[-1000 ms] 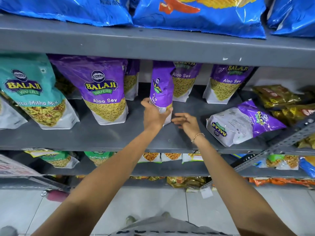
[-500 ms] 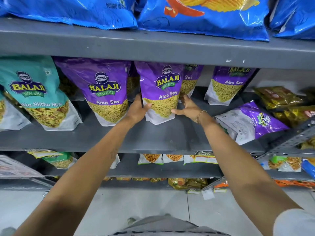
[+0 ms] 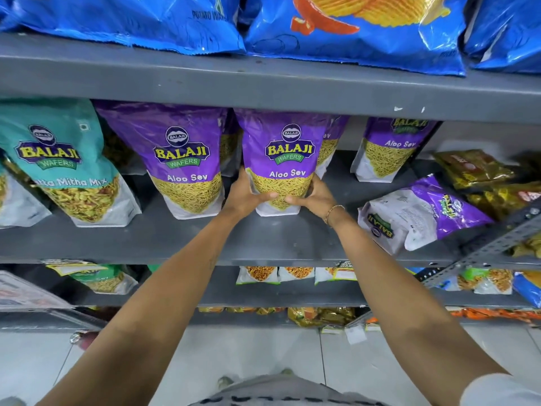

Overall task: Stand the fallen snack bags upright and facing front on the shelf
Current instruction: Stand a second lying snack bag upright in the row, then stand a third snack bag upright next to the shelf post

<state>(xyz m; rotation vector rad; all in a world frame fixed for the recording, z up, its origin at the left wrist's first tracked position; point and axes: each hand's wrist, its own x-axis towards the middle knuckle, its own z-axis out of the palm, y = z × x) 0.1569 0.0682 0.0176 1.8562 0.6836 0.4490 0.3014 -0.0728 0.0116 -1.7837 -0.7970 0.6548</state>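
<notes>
A purple foil Aloo Sev snack pouch (image 3: 285,159) stands upright on the grey metal middle shelf (image 3: 263,241), label facing front, its white base resting on the shelf board. The left hand (image 3: 248,194) grips its lower left side and the right hand (image 3: 313,197) its lower right, the thumbs pressed across the front of the pouch and nearly meeting. A thin gold bracelet (image 3: 333,212) circles the right wrist. Just beside it on the left stands a matching upright purple pouch (image 3: 181,159), then a teal Mitha Mix pouch (image 3: 61,162). To the right, well apart, another purple and white pouch (image 3: 418,215) lies fallen on its side, printed back up as far as can be seen. Blue crisp bags (image 3: 351,27) fill the shelf above.
</notes>
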